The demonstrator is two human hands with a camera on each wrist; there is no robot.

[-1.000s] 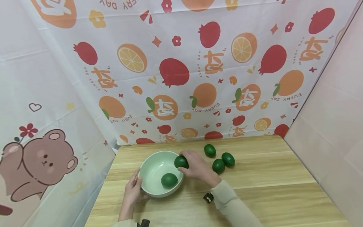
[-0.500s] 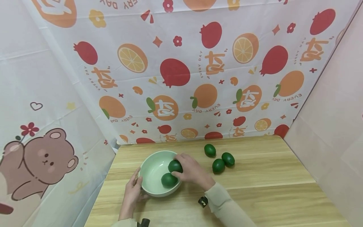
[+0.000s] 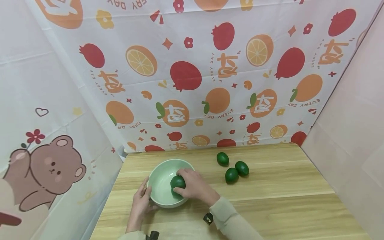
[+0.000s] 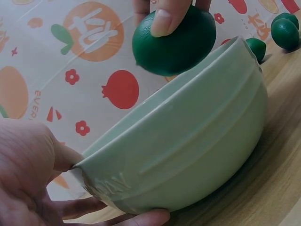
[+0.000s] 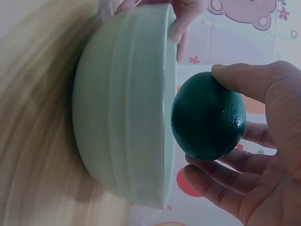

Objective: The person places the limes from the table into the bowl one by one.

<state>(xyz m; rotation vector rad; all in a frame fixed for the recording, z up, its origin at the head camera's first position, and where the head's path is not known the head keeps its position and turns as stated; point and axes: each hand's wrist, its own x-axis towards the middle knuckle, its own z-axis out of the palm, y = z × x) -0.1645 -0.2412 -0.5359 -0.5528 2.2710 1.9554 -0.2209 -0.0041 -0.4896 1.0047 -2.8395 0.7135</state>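
A pale green bowl [image 3: 160, 188] stands on the wooden table. My left hand [image 3: 141, 201] holds it at the left side, thumb at the rim and fingers beneath, as the left wrist view [image 4: 37, 174] shows. Over the bowl, my right hand [image 3: 196, 187] grips a dark green lime [image 3: 177, 182] between thumb and fingers. The right wrist view has this lime [image 5: 208, 116] just above the rim level, apart from the bowl's wall. A second lime [image 3: 177, 195] inside the bowl is mostly hidden beneath the held one.
To the bowl's right lie three more limes: one farther back [image 3: 223, 159] and two touching each other, a left one [image 3: 231, 175] and a right one [image 3: 241, 168]. Fruit-printed cloth [image 3: 192, 80] hangs behind the wooden table [image 3: 285, 200].
My right hand has carried the lime leftward from the bowl's right rim to above the lime inside. The left hand stays at the bowl, and the three limes on the table lie unmoved.
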